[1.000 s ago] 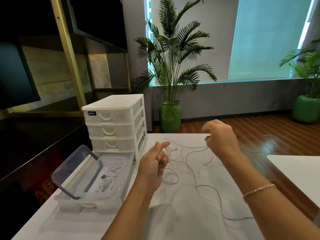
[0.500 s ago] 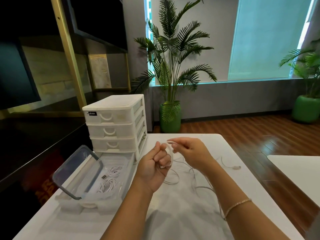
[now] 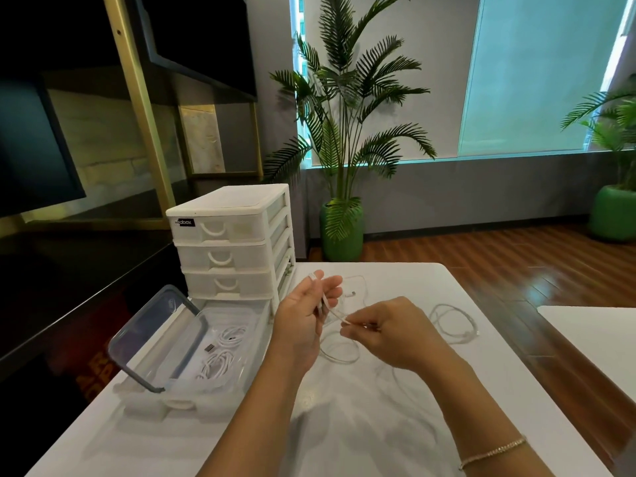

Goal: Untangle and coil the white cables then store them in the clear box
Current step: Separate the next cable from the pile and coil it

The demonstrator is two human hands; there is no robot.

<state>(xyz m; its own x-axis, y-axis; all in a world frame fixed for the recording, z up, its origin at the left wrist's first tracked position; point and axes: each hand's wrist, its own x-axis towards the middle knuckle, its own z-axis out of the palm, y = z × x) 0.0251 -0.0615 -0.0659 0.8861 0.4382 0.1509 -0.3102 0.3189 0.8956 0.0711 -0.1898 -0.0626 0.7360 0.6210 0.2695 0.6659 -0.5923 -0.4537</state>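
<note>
- The right hand (image 3: 389,333) pinches a white cable (image 3: 339,316) between thumb and fingertips, just above the table (image 3: 344,435).
- The left hand (image 3: 303,321) is upright just to its left, fingers loosely curled, the same cable wound round them; the two hands are nearly touching.
- Judged step: coiling one cable round the left fingers. The next move calls for drawing up more slack from the loose loops (image 3: 340,352) beneath and laying another turn without snagging them.
- At near left the clear box (image 3: 192,404) stands open, its lid (image 3: 155,335) tilted up on the left side; two coiled cables (image 3: 223,356) already lie inside.
- Farther right, another cable (image 3: 454,321) lies loose, well apart from the box.
- Behind the box stands a drawer unit (image 3: 234,242), its three upper drawers closed; their contents cannot be told.
</note>
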